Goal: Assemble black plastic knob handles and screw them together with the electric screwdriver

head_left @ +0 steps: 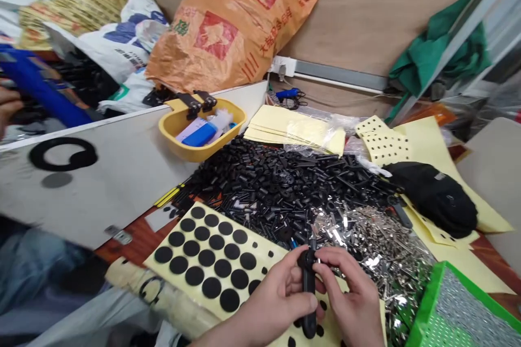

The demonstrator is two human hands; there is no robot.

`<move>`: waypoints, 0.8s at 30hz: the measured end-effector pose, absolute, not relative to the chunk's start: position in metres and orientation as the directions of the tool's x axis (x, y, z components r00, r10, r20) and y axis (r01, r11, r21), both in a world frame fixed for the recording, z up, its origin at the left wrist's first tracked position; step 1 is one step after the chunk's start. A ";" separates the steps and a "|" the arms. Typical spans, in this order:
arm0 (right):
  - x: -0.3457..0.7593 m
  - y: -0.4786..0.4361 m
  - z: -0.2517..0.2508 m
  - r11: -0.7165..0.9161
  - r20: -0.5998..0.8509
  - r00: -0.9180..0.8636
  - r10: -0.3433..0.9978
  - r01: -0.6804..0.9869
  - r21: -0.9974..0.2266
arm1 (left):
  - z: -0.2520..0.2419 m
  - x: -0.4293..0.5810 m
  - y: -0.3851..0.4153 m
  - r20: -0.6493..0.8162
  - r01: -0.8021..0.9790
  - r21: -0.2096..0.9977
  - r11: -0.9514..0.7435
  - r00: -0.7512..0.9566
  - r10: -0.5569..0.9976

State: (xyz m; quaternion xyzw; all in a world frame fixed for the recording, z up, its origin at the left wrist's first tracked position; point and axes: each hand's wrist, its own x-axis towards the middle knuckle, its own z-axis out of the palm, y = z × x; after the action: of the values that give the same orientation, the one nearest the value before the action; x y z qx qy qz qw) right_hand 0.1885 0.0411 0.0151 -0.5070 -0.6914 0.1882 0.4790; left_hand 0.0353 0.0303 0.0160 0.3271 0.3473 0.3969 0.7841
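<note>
My left hand [280, 293] is closed around a black plastic handle-shaped part [309, 298], held roughly upright with its rounded end towards me. Its thumb lies across the lower half. My right hand [352, 295] is closed too, thumb and forefinger pinched at the part's upper end; a small bright bit shows there, too small to name. Below both hands lies a yellow sheet [260, 246] with rows of black round pads [222, 268]. Just beyond them spreads a heap of small black plastic parts [285, 179], and to the right a pile of thin shiny metal pieces [378, 244].
A yellow bin [183, 150] hangs on the white partition [134, 184]. At right stand a green tray [427, 303] of small grey pieces and a black cloth item [435, 195]. An orange sack [236, 27] leans behind. Another person's hand [8, 103] shows far left.
</note>
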 end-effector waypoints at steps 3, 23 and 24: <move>0.187 0.041 0.015 0.371 0.455 0.055 0.889 0.497 -0.785 | 0.026 0.033 0.025 -0.318 -0.402 0.778 0.484 0.412 0.854; 0.195 0.018 0.004 0.040 0.033 -0.023 0.999 0.559 -0.828 | 0.047 -0.073 -0.013 -0.258 -0.252 0.948 0.193 -0.255 0.932; 0.191 0.015 0.004 0.028 0.006 -0.039 0.999 0.598 -0.801 | 0.047 -0.084 -0.014 -0.257 -0.178 0.961 0.212 -0.295 0.920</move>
State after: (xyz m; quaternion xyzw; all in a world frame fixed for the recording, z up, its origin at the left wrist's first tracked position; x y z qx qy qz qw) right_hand 0.1908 0.0154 0.0041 -0.6188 -0.6451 0.3213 0.3125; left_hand -0.0844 -0.0142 0.0467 0.3131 0.5928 0.5442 0.5044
